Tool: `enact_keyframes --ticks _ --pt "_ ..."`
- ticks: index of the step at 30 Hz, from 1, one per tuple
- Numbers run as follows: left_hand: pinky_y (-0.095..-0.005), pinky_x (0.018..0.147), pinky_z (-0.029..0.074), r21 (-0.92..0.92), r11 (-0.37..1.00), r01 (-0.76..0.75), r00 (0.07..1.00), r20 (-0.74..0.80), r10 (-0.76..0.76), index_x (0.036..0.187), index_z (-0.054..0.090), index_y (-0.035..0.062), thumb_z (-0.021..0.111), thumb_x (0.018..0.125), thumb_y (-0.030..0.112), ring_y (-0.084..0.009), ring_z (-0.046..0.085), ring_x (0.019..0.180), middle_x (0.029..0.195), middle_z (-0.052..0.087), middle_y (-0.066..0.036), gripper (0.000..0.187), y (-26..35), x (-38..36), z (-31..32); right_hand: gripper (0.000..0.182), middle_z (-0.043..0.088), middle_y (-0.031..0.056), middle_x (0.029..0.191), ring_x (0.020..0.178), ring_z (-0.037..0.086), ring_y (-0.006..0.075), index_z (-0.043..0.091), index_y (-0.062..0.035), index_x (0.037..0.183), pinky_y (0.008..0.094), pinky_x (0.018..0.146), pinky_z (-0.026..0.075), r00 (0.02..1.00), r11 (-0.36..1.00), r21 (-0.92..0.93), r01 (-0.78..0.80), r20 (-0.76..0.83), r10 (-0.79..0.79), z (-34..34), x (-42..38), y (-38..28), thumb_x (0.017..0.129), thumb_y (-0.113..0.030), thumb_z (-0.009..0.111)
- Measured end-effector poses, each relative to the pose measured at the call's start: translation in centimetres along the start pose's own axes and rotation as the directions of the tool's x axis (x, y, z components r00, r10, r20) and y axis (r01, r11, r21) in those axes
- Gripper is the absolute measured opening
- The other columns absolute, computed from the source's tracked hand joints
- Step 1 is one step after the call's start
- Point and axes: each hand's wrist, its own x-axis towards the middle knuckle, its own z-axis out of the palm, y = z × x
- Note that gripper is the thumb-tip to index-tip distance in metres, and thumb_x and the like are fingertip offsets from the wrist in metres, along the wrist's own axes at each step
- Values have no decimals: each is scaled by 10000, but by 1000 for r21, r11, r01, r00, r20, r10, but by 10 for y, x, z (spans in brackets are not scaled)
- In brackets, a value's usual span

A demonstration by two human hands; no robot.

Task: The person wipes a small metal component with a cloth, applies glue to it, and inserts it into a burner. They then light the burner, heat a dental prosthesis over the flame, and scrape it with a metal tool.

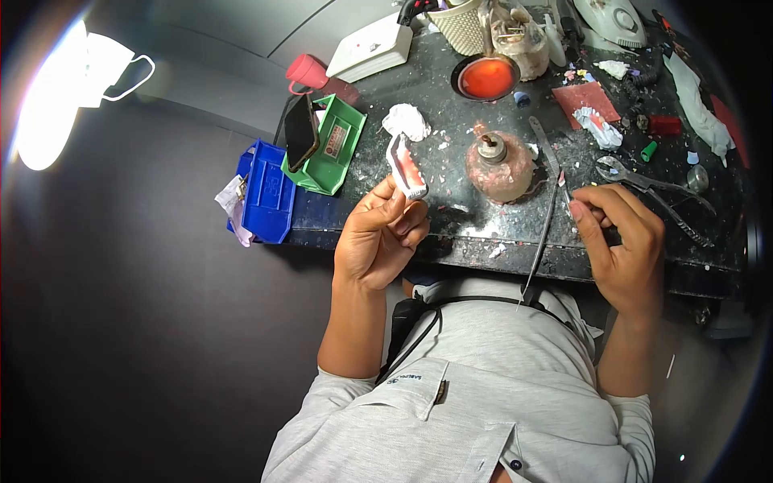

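Observation:
Raised over the front of the bench, my left hand (382,229) is closed around a dental cast with pink wax and a row of teeth (409,171). My right hand (620,237) is pinched together at the right, with a thin metal tool (566,191) showing only a short piece beyond the fingertips. Close to it, a wax spatula (541,141) lies on the bench, and a long slim rod (543,237) reaches past the front edge. Between my hands stands a round glass spirit burner (499,167) with a metal collar; no flame can be made out.
Green (338,149) and blue (270,193) bins sit left, a phone (301,133) leaning in the green one. A bowl of red wax (487,78) stands behind the burner. Pliers (652,189), a pink wax sheet (586,103) and another cast (600,129) lie right. White crumpled material (407,121) lies centrally.

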Motion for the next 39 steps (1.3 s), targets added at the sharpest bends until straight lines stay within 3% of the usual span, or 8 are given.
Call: enact_keyframes --ticks 17,24,27,28,30,32,34,39 --pt "-269 631 324 -92 994 63 997 43 -59 1299 585 36 684 1013 118 -103 420 755 1047 597 -45 314 -6 -8 3 124 705 142 861 691 689 257 711 37 987 342 640 538 1000 1000 -8 7 0 -7 0 1 -1 968 -80 745" --pt "-236 594 348 370 910 -190 967 -92 239 1167 668 -11 689 1028 120 -59 430 637 845 618 12 193 -6 21 10 126 704 143 859 689 688 258 709 27 985 351 630 528 1000 1000 -17 4 -4 -4 0 0 0 964 -91 750" --pt "-222 574 333 671 668 -320 883 -43 467 1137 675 -32 710 998 23 -37 435 614 870 661 8 154 -1 42 17 127 704 142 856 694 691 261 708 21 980 357 631 527 1000 1000 -16 -4 -11 4 1 -1 2 961 -95 753" --pt "-192 656 410 680 653 -334 898 19 440 1127 686 -24 716 991 -6 -33 564 776 952 691 -3 140 6 45 19 128 704 146 857 698 694 271 707 22 979 362 633 528 1000 1000 -3 -3 -14 3 2 -2 3 957 -94 756" --pt "-202 687 445 728 545 -415 862 122 493 1121 684 -42 702 991 -40 -50 597 815 955 700 -17 131 8 57 30 129 705 151 857 702 696 281 707 22 977 368 634 529 1000 1000 6 -6 -21 6 2 -2 4 953 -93 759" --pt "-210 702 457 757 492 -430 841 139 522 1101 686 -48 695 984 -71 -54 587 801 927 688 -4 120 10 64 40 131 706 162 862 707 699 299 707 28 975 375 636 531 999 1000 -4 25 -21 -25 1 -1 4 946 -87 761" --pt "-211 688 438 868 212 -449 813 297 501 1069 694 -44 697 973 -86 -45 555 765 902 672 12 105 16 68 45 133 710 173 870 733 710 327 707 33 976 390 649 538 1000 1000 1 12 -19 -12 0 -1 6 945 -85 759" --pt "-243 632 417 895 -78 -438 778 421 467 1036 707 -1 706 904 -139 -71 508 687 845 655 -12 191 20 76 51 142 717 178 885 784 725 362 709 35 988 417 683 552 999 999 10 38 -20 -38 1 -2 8 950 -94 756"
